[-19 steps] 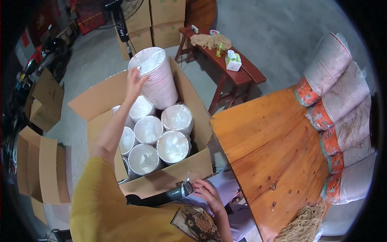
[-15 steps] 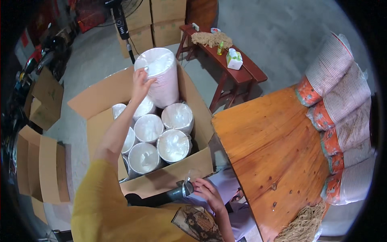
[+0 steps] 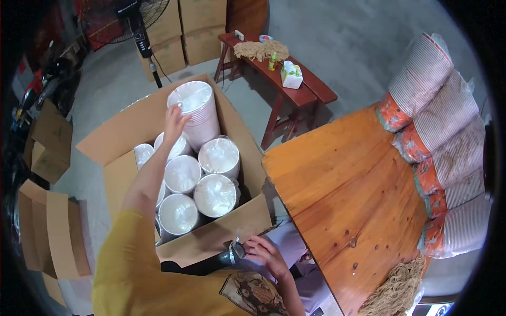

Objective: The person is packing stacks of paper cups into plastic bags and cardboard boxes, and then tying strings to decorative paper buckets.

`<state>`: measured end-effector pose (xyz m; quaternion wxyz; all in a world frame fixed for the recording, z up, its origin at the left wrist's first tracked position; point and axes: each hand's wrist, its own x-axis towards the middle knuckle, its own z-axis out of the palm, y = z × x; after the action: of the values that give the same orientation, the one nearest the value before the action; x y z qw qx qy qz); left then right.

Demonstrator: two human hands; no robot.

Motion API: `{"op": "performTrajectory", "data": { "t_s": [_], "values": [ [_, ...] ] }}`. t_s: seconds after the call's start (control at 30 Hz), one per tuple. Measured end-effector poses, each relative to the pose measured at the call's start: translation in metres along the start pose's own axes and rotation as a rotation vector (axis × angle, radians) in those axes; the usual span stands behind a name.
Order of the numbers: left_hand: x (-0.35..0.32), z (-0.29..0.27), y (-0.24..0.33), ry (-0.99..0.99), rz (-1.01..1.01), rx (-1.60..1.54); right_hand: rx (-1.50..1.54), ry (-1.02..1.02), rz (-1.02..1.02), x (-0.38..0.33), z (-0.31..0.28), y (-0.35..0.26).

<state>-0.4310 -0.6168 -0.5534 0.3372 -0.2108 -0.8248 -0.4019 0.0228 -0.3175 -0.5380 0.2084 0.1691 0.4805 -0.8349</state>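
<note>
Six sleeves of cups stand packed in the box [image 3: 211,242]; a seventh sleeve [image 3: 196,113], at its far corner, is being lifted or set, I judge. Left hand [image 3: 174,122] presses flat against its left side, fingers spread. Right hand [image 3: 266,253] curls around a dark tool [image 3: 224,259] at the box's near edge. Next calls for a firmer hold.

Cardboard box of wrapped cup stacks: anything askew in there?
Yes. One white plastic-wrapped cup stack leans tilted at the far end of the open cardboard box, left hand on it; the others stand upright.
</note>
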Motion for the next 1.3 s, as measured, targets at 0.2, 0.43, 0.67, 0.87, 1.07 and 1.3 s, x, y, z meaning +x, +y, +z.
{"op": "performTrajectory", "data": {
  "t_s": [0.2,0.43,0.67,0.87,1.07,1.3],
  "values": [
    [-0.030,0.063,0.009,-0.024,-0.103,0.228,0.037,0.022,0.023,-0.004,0.001,0.000],
    [-0.087,0.077,-0.082,-0.594,-0.213,0.250,0.036,-0.001,0.037,-0.003,-0.001,0.000],
    [-0.129,0.127,-0.038,-0.801,-0.371,0.563,0.071,0.009,0.017,-0.003,-0.008,0.002],
    [-0.140,0.120,0.035,-0.562,-0.484,0.541,0.118,0.002,0.019,0.001,-0.002,0.003],
    [-0.147,0.114,-0.032,-0.527,-0.394,0.331,0.127,-0.021,0.046,0.010,-0.002,-0.001],
    [-0.113,0.009,0.031,-0.336,-0.340,0.199,0.195,0.055,0.008,0.000,-0.011,0.007]
  ]
}}
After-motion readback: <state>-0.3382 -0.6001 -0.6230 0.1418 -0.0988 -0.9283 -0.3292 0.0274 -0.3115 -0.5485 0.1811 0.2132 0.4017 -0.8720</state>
